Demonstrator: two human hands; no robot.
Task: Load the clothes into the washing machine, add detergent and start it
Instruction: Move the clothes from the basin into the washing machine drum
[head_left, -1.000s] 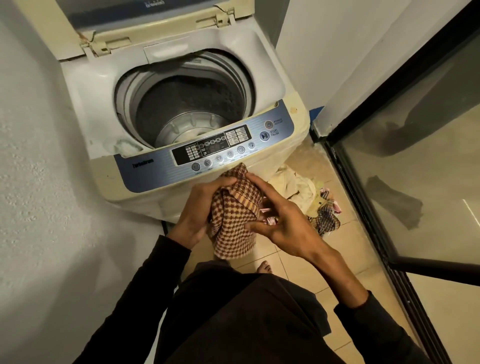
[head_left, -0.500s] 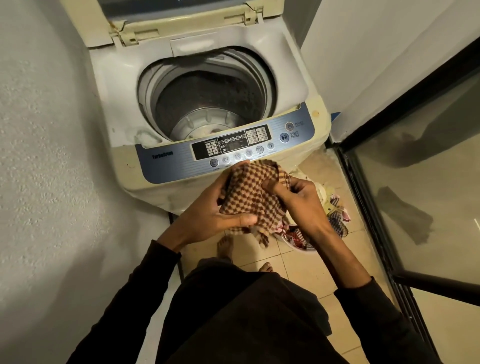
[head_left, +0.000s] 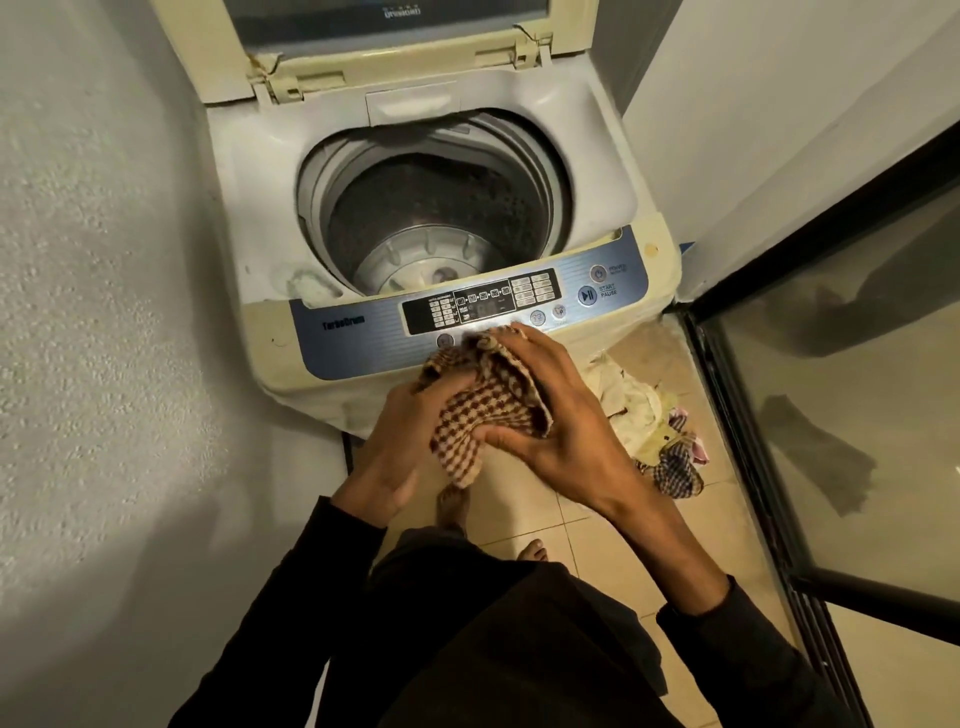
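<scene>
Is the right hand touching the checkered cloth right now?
Touching. The head view shows the right hand wrapped over the checkered cloth, thumb pressed against its lower edge, while the left hand grips its other side.

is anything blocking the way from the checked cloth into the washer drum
Nothing visible does. The lid is raised, the drum is open, and both hands, left hand and right hand, hold the checked cloth just in front of the control panel.

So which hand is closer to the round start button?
Right. The right hand reaches up onto the panel, its fingertips just left of and below the start button; the left hand grips the checked cloth lower down.
</scene>
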